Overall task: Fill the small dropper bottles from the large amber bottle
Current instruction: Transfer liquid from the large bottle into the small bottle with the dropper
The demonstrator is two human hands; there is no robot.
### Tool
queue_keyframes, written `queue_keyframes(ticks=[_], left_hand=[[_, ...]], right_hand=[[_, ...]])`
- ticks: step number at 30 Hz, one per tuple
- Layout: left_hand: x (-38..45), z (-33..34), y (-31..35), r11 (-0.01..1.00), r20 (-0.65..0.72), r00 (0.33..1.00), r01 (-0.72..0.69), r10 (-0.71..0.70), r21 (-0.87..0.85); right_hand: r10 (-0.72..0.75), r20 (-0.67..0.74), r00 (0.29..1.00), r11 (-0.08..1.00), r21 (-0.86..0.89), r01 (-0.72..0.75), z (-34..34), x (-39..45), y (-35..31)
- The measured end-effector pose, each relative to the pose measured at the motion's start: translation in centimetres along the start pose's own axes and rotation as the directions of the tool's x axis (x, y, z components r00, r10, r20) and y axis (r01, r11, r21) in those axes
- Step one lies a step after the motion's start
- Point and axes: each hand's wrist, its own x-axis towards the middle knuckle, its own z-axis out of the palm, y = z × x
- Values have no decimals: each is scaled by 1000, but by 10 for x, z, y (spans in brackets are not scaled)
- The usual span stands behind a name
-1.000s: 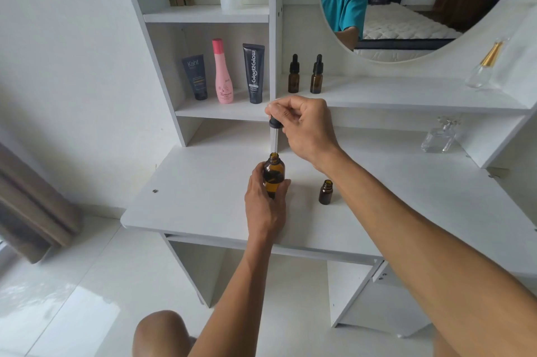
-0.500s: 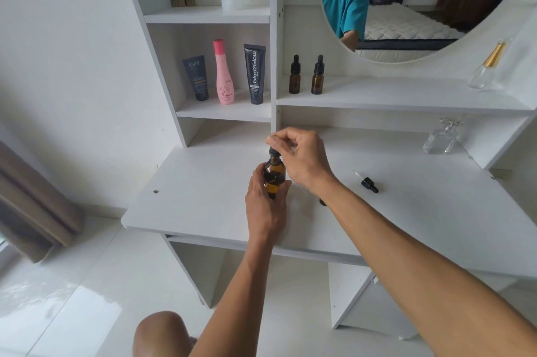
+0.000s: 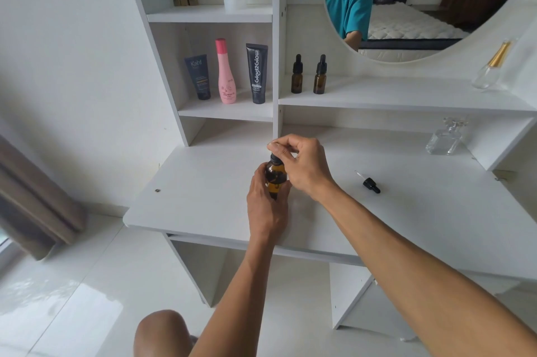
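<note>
The right hand [image 3: 299, 165] has its thumb and fingertips [image 3: 276, 147] pinched together on the black dropper cap [image 3: 274, 158], which sits on the neck of the large amber bottle [image 3: 275, 178] directly beneath them. Just below, the left hand [image 3: 266, 205] is wrapped round the bottle's body from the near side, fingers curled on the glass, steadying it on the white desk [image 3: 203, 197]. The bottle looks like glass — stiff, smooth and breakable, probably slippery if any liquid has run down it — so the body is the sensible place to hold, leaving the ribbed cap and soft bulb for a light pinch only. The pipette tube inside is likely thin and fragile, calling for a straight lift. The right wrist is bent down over the cap, forearm reaching in from the right; the left forearm comes up from below. Off to the right of the fingers a loose small dropper [image 3: 369, 182] lies on the desk, and beyond the fingers two capped small dropper bottles [image 3: 308, 77] stand on a shelf.
</note>
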Motion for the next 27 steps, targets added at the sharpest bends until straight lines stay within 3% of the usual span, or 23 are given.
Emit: queue_keyframes(ticks=[12,18,27], left_hand=[[0,-4,-4,1000,-8,1000,-7,7,-19],[1,-4,-3,1000,-19,1000,-2,2,1],[1,-3,-5,1000,-27,1000,-7,7,1]], right_hand=[[-28,-7,1000,999,33,28,0,1,-5],[-51,-19,999,988,142,53,-11,7,-20],[-106,-94,990,978,168,121,-29,16,-48]])
